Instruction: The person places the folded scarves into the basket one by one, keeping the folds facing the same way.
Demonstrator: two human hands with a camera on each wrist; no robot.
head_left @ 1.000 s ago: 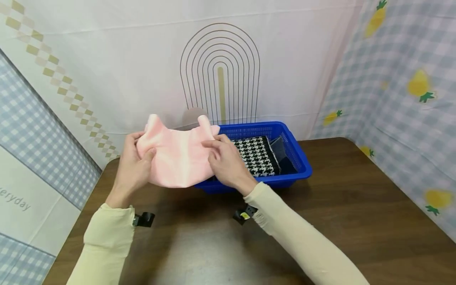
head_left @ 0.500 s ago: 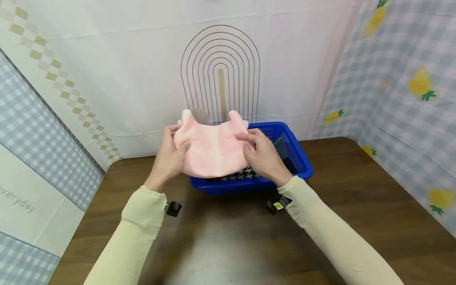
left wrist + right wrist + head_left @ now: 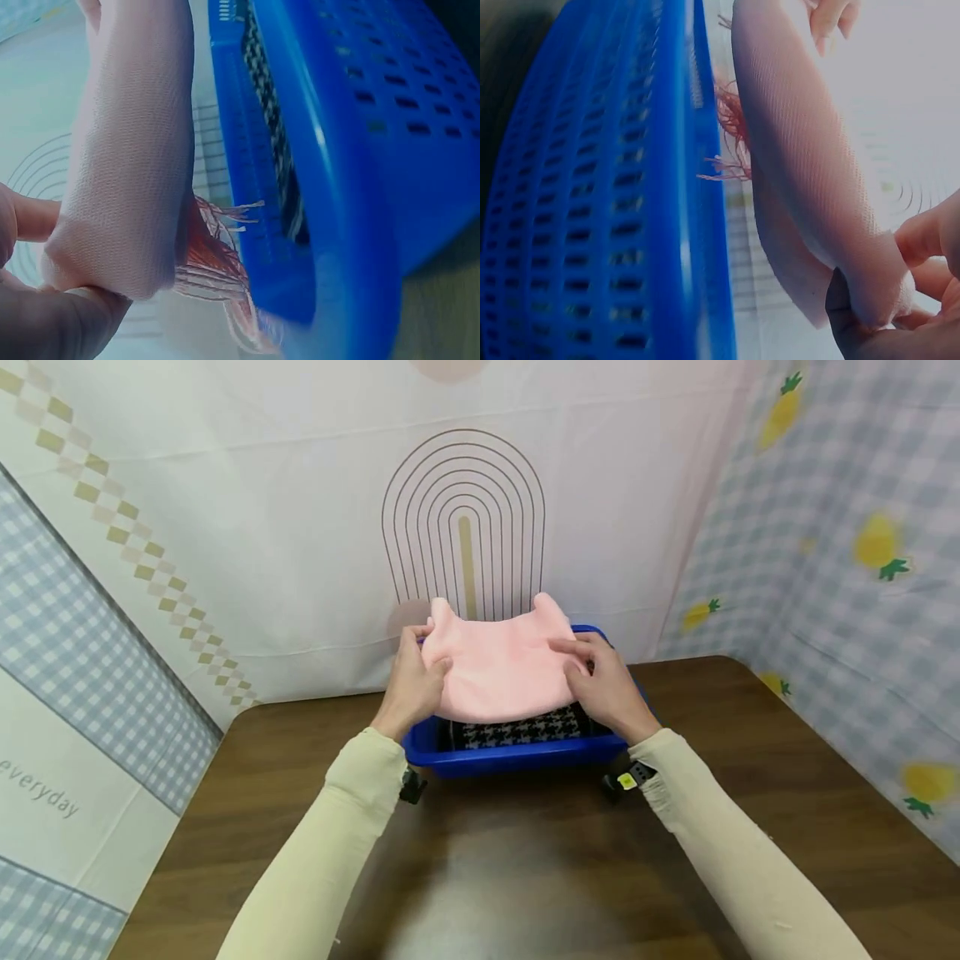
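A folded pink scarf (image 3: 502, 668) is held up over the blue basket (image 3: 517, 760). My left hand (image 3: 411, 683) pinches its left end and my right hand (image 3: 609, 687) pinches the right end, thumbs on the near side. Two corners stick up at the top. In the left wrist view, reddish-pink fringe (image 3: 217, 262) hangs from the scarf's underside near the basket rim (image 3: 319, 127). The right wrist view also shows the scarf (image 3: 810, 142) above the rim. Inside the basket lies a black-and-white houndstooth cloth (image 3: 525, 731), partly hidden by the scarf.
The basket stands at the back of a brown wooden table (image 3: 525, 877), close to a white printed curtain (image 3: 315, 527). A checked curtain with pineapples (image 3: 825, 568) borders the right side. Black cameras are strapped to both wrists.
Both hands have carried the scarf to the right, from left of the basket to above it. The scarf now covers much of the basket's contents, including the dark denim-like cloth seen earlier.
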